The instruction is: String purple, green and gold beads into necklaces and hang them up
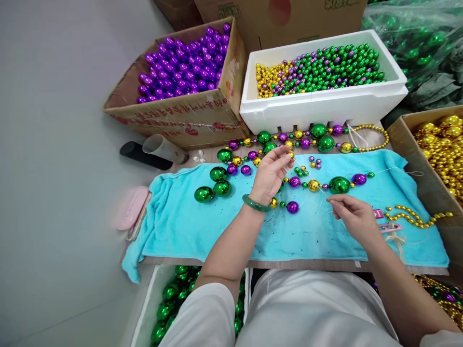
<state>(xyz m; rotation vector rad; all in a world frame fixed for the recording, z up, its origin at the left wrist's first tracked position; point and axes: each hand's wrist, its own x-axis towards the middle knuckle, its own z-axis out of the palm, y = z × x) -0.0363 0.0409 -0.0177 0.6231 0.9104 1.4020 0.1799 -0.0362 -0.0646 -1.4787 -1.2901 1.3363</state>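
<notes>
My left hand (271, 173), with a green bangle (256, 203) at the wrist, is raised over the turquoise towel (213, 226) and pinches a small gold bead (291, 155). A thin, straight pale thread (311, 179) runs from that bead down to my right hand (352, 214), whose fingertips are closed on it; whether part of it is a needle I cannot tell. Below lies a strand of green, purple and gold beads (339, 185), partly hidden behind my left hand. Small loose purple beads (315, 162) and large green beads (222, 188) rest on the towel.
Behind stand a cardboard box of purple beads (231, 72) and a white foam box (311, 103) of mixed small beads. A finished-looking necklace (319, 130) lies before them. Gold beads (443, 149) fill a carton at right. Pink clips (390, 227) and a pink case (133, 207) lie nearby.
</notes>
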